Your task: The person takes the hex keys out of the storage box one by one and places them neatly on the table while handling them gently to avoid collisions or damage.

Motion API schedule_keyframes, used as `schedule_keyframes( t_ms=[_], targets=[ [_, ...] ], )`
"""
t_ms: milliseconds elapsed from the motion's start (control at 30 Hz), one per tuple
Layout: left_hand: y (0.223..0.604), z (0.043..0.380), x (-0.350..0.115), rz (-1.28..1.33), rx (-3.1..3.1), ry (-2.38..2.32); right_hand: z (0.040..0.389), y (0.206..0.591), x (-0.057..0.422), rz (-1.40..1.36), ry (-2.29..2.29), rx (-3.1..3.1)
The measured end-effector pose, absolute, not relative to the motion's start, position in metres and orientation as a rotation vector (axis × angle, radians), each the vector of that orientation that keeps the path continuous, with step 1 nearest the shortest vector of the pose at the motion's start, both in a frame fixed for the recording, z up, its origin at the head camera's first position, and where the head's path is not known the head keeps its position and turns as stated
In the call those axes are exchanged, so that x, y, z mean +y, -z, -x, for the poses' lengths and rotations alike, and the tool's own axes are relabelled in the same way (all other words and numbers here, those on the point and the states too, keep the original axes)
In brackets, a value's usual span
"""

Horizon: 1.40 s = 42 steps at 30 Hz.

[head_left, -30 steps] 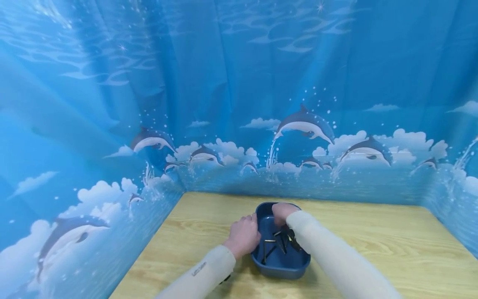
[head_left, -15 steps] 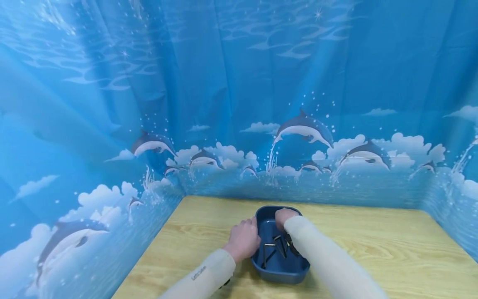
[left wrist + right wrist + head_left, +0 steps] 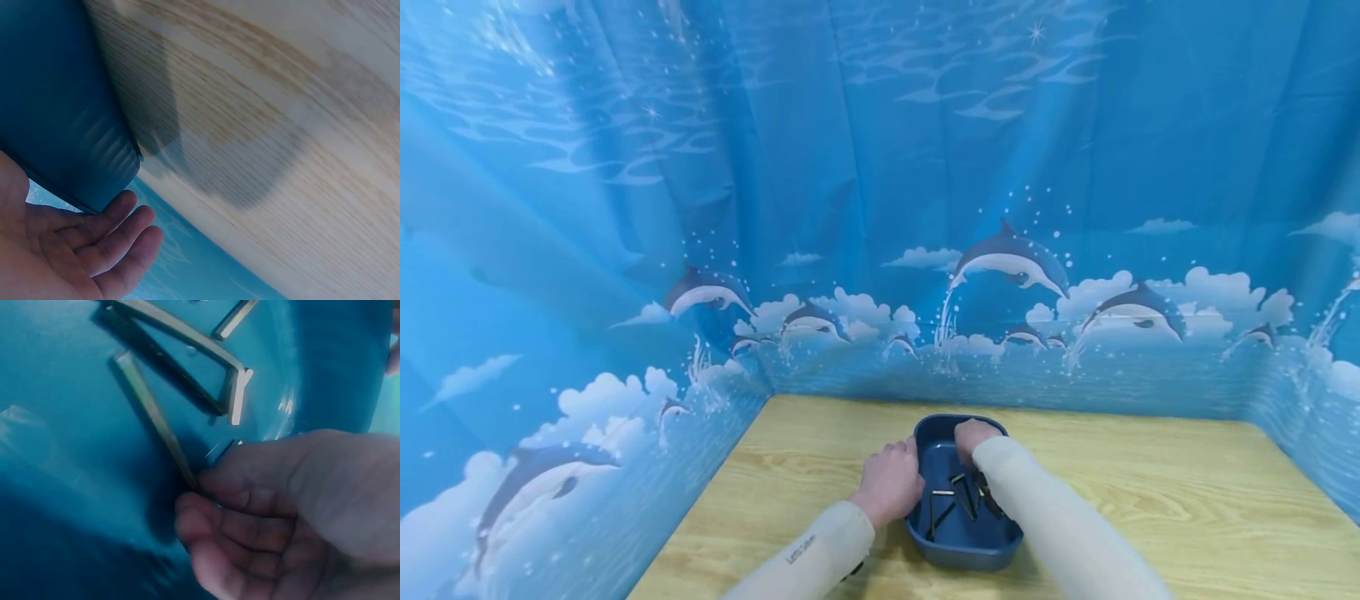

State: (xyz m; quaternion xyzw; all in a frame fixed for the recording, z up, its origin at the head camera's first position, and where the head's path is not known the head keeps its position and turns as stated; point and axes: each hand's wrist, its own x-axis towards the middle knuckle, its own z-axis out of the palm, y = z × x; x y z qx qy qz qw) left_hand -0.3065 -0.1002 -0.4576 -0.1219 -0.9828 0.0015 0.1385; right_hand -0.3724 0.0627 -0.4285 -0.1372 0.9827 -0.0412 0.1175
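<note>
A deep blue plastic tub (image 3: 966, 557) stands on the table with several hex keys (image 3: 942, 493) lying in it. My left hand (image 3: 887, 482) holds the tub's left rim; in the left wrist view its fingers (image 3: 119, 250) lie at the rim and outer wall, with the thumb hidden. Inside the tub, toward its far right corner, is my right hand (image 3: 973, 437). Its thumb and index finger pinch one end of a straight-looking hex key (image 3: 153, 412), seen in the right wrist view. Bent hex keys (image 3: 181, 331) lie close above that hand on the tub floor.
The tub sits on a light wood-grain table (image 3: 1150, 492). A blue curtain (image 3: 880, 208) printed with dolphins closes off the back and sides. My right sleeve (image 3: 1060, 517) crosses over the tub's right rim and covers part of its contents.
The right hand and forearm have shifted slightly inside the tub. The left hand keeps its place on the rim. The whole head view has dropped a little.
</note>
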Motion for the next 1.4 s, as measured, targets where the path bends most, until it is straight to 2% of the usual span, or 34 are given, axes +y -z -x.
schedule_keyframes(
  t_ms=[600,933,1400],
  targets=[
    [0.465,0.305,-0.105,0.352,-2.831,0.064,0.369,0.419,0.062,0.578,0.004,3.02],
    [0.465,0.302,-0.105,0.366,-2.791,0.069,0.363,0.413,0.081,0.706,0.184,3.07],
    [0.458,0.305,-0.1,0.386,-2.782,0.052,0.334,0.388,0.111,0.744,0.366,3.089]
  ],
)
